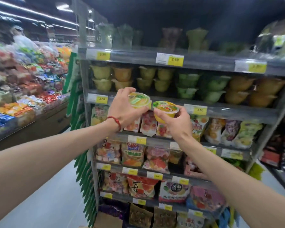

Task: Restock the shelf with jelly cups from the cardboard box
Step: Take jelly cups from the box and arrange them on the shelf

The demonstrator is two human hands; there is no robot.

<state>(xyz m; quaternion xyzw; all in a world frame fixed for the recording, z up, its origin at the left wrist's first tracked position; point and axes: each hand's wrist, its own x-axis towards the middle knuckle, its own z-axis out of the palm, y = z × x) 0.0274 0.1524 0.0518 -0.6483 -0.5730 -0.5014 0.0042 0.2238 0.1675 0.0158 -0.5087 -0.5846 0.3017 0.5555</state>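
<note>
Hands are up in front of a shop shelf (229, 112), and each one has a jelly cup. The left hand (122, 112) holds a yellow cup (139, 100) that is tipped, so its lid faces us. The grip is clamped on it, with fingers curled over the top edge and the thumb under it. A red string band (115, 121) sits on that wrist. The right hand (177, 123) holds another yellow cup (165, 111) with a green and yellow lid. Its grip is clamped too, with the thumb on one side and the fingers on the other. The two cups are side by side in the air, so close that I cannot tell if they touch. They are just in front of the shelf's front edge, near a yellow price tag (102, 99).

Behind the hands, on the shelf, stand rows of cups (186, 86) stacked two high. Some are pale green, some bright green and some orange. The shelf above has more cups, but it is dark and blurry there. The shelves below are full of bright bags of sweets (133, 155). Far off on the left are big piles of wrapped candy (31, 76).
</note>
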